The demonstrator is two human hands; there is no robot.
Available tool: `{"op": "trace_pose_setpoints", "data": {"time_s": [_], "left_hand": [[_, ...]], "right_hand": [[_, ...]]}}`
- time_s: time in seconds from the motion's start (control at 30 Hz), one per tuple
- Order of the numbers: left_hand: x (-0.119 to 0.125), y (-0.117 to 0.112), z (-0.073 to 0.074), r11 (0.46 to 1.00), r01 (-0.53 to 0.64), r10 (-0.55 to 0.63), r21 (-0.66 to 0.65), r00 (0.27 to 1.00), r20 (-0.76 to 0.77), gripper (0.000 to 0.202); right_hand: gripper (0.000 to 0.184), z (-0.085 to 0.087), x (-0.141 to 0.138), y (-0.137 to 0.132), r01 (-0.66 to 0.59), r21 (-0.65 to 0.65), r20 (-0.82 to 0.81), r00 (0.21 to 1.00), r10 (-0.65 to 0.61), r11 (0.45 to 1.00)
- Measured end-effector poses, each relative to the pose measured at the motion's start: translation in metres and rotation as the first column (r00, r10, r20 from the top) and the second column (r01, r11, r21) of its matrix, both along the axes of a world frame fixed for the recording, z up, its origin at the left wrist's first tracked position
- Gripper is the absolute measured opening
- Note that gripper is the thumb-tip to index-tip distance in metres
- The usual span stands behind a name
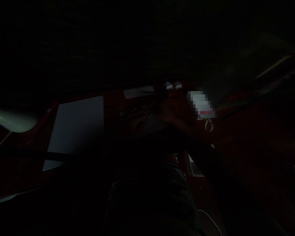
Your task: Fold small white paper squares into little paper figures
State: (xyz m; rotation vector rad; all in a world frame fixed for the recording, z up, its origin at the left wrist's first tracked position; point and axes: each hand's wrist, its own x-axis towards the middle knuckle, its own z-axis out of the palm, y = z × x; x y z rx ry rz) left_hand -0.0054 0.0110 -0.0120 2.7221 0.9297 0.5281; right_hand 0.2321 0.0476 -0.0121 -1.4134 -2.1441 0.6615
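Note:
The picture is very dark, and much detail is lost. A dim grey sheet of paper [153,126] lies in front of me between my two hands. At its left edge is my left hand [137,119], its fingers partly visible, apart and resting at the paper. My right hand [167,113] reaches in from the right to the paper's upper right side. Shadow hides the right fingers, so their grip does not show. Beyond the hands lie a pale paper strip [135,92] with a dark thin object on it, and two small folded white paper pieces [169,86].
To the left lies a large grey sheet or board [80,124], beside a red elongated object [40,126] and a pale rounded object [13,120]. A blurred white item [201,103] with a loop strap [208,125] lies right. A pale cable [210,218] runs at lower right.

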Motion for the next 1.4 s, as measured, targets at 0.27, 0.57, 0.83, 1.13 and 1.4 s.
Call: {"op": "trace_pose_setpoints", "data": {"time_s": [0.27,0.57,0.83,1.13,1.4], "left_hand": [[0.0,0.0,0.003,1.0,0.018,-0.018,-0.017,1.0,-0.01,0.027],[0.0,0.001,0.001,1.0,0.015,-0.015,0.005,1.0,-0.013,0.025],[-0.001,0.0,0.002,0.999,0.028,-0.027,0.018,1.0,-0.005,0.023],[0.0,0.001,-0.001,1.0,0.006,-0.006,0.008,1.0,-0.003,0.026],[0.0,-0.001,0.001,1.0,0.008,-0.007,0.025,1.0,-0.028,0.028]], "right_hand": [[0.026,0.015,0.014,-0.006,-0.033,-0.118,0.048,0.998,0.039,0.992],[0.021,0.004,0.007,-0.004,-0.03,-0.105,0.069,0.997,0.037,0.994],[0.023,0.002,0.006,-0.003,-0.022,-0.031,0.196,0.98,0.027,0.999],[0.027,0.011,0.0,-0.008,-0.015,-0.045,0.316,0.948,0.029,0.999],[0.029,0.022,-0.004,-0.01,-0.072,-0.006,0.491,0.869,0.065,0.997]]}}
